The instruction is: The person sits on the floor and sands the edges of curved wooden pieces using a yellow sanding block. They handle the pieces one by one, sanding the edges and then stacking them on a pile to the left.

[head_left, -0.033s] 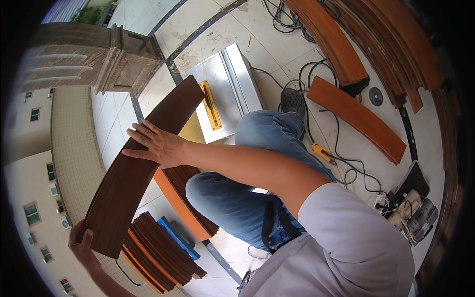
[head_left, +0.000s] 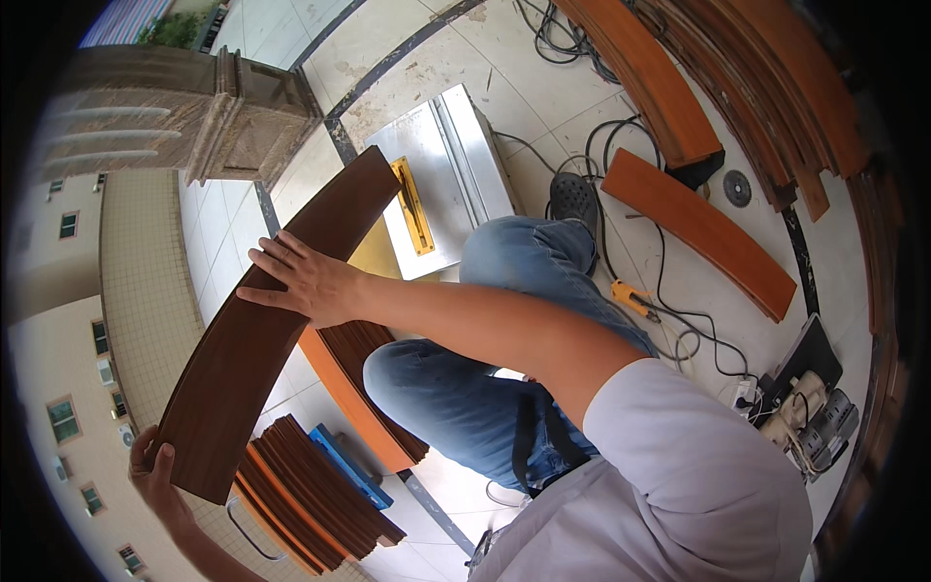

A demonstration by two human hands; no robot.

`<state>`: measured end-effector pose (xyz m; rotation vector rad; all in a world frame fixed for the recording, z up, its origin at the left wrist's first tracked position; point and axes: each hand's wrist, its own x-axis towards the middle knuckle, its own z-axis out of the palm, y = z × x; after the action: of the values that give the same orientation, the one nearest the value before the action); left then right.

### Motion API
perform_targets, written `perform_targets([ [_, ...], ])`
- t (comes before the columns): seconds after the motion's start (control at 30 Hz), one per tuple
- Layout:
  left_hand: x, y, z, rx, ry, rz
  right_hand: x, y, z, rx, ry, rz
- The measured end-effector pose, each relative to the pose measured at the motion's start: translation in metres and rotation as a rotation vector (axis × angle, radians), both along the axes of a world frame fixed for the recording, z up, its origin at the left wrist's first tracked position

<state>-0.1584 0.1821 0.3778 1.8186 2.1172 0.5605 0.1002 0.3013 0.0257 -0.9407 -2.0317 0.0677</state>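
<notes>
A long dark-brown wooden floorboard (head_left: 247, 364) slants across the left side. My left hand (head_left: 160, 480) grips its near end, thumb on top and fingers at the far edge. On the board's upper face, about midway, lies my right hand (head_left: 308, 281), palm down with fingers spread. The board's far end rests by the yellow insert (head_left: 415, 209) of a small silver table saw (head_left: 461, 184), overlapping the metal top's left edge. Whether the saw blade turns, I cannot tell.
Stacked boards (head_left: 315, 490) and a blue bar-shaped tool (head_left: 351, 468) lie below the held board. Right of my legs are an orange-brown board (head_left: 703, 233), a round disc (head_left: 737, 189), a yellow hand tool (head_left: 632, 298) and loose cables (head_left: 713, 335). More boards (head_left: 766, 87) line the far right.
The board's near end and my left hand have shifted slightly to the left. My right hand stays on the board, almost in the same place.
</notes>
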Motion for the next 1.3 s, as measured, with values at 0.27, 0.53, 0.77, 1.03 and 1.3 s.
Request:
perform_targets([
  [0.27, -0.044, -0.007, -0.026, -0.007, -1.335, -0.598, 0.022, 0.030, 0.013, -0.027, 0.317, -0.014],
  [0.53, 0.028, 0.010, -0.094, 0.376, -0.662, -0.280, 0.035, 0.039, 0.019, -0.095, 0.354, 0.087],
  [0.77, 0.070, 0.045, -0.065, 0.573, -0.492, -0.130, 0.034, 0.043, 0.027, -0.136, 0.406, 0.063],
  [1.03, 0.078, 0.077, -0.039, 0.570, -0.433, -0.081, 0.050, 0.049, 0.032, -0.174, 0.485, 0.046],
  [1.3, 0.086, 0.100, -0.018, 0.440, -0.571, -0.050, 0.062, 0.052, 0.036, -0.240, 0.501, 0.034],
])
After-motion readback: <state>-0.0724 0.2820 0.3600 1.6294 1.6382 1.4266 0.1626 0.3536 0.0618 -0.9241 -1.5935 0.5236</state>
